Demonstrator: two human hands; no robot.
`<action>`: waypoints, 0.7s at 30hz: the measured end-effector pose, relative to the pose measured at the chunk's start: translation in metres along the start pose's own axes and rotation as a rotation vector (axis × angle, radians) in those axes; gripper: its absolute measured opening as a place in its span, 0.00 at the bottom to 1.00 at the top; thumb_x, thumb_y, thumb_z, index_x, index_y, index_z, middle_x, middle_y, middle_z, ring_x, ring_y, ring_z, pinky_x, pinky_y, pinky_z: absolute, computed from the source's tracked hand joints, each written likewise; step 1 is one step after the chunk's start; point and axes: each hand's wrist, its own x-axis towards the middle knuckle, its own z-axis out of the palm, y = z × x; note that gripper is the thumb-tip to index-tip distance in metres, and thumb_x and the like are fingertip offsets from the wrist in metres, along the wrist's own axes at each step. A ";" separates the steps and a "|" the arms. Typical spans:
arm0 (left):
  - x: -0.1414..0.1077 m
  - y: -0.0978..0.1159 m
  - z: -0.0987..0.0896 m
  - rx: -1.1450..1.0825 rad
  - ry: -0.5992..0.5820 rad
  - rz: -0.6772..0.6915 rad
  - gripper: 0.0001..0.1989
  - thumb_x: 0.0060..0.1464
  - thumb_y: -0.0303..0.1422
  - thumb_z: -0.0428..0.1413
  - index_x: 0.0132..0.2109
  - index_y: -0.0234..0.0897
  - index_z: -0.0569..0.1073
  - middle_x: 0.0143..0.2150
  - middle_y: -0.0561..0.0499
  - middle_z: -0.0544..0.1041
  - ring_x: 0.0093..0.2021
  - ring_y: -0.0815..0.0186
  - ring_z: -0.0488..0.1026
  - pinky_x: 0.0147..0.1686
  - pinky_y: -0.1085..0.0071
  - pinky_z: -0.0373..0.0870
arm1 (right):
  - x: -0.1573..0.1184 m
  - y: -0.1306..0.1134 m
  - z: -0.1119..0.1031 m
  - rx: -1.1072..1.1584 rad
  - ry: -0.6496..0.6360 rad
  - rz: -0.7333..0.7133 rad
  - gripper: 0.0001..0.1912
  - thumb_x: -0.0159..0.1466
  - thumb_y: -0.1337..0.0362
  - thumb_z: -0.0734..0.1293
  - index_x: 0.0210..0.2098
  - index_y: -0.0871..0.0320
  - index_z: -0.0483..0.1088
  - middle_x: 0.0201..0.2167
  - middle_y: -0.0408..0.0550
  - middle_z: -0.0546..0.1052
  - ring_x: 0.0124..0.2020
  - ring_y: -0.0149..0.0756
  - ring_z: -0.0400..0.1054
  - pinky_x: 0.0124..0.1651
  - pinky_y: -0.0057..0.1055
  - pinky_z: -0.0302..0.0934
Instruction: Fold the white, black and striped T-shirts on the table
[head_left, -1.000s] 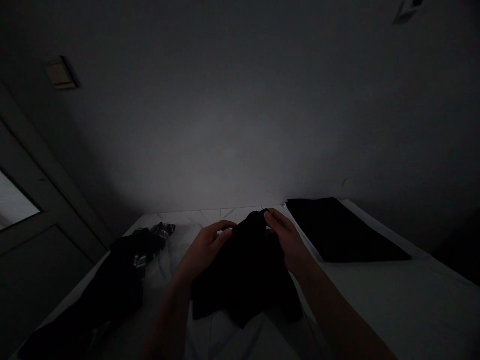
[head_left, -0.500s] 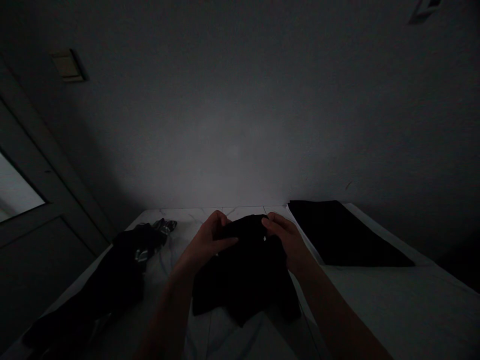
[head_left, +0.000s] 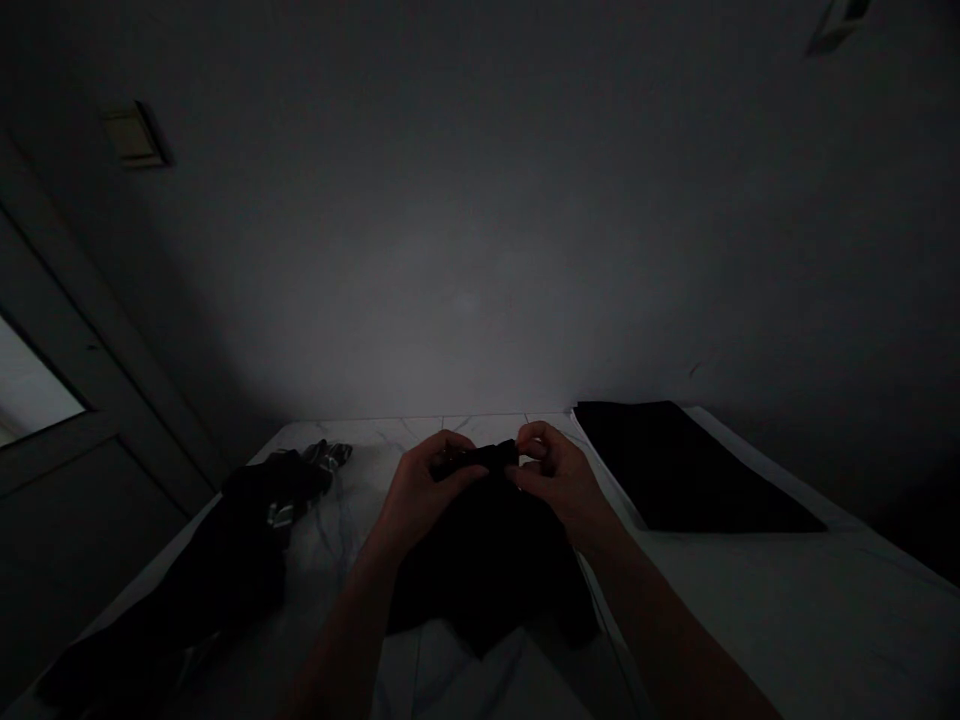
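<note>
A black garment (head_left: 487, 560) hangs from both hands over the marble-patterned table (head_left: 750, 590), its lower edge uneven. My left hand (head_left: 431, 490) pinches its upper edge on the left, thumb in front and fingers behind. At the right end of that edge, my right hand (head_left: 559, 482) grips the cloth between thumb and fingers. The two hands are a short way apart, with a narrow band of dark cloth between them. Detail in the cloth is lost in the dim light.
Crumpled dark clothing (head_left: 225, 560) with some patterned parts lies along the table's left side. A flat black sheet (head_left: 690, 470) rests at the back right, with a white edge under it. Behind the table stands a grey wall (head_left: 465, 250); a door (head_left: 90, 480) is at the left.
Both hands have drawn slightly closer together along the garment's top edge. My right thumb has moved lower and left, and the upper edge now looks gathered or folded over.
</note>
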 end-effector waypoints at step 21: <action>-0.001 0.003 0.001 0.055 0.004 0.077 0.04 0.50 0.34 0.59 0.34 0.39 0.77 0.25 0.56 0.72 0.27 0.70 0.69 0.29 0.74 0.65 | 0.002 0.002 -0.002 -0.367 0.072 -0.181 0.08 0.50 0.58 0.76 0.26 0.53 0.77 0.18 0.38 0.67 0.22 0.30 0.58 0.26 0.29 0.52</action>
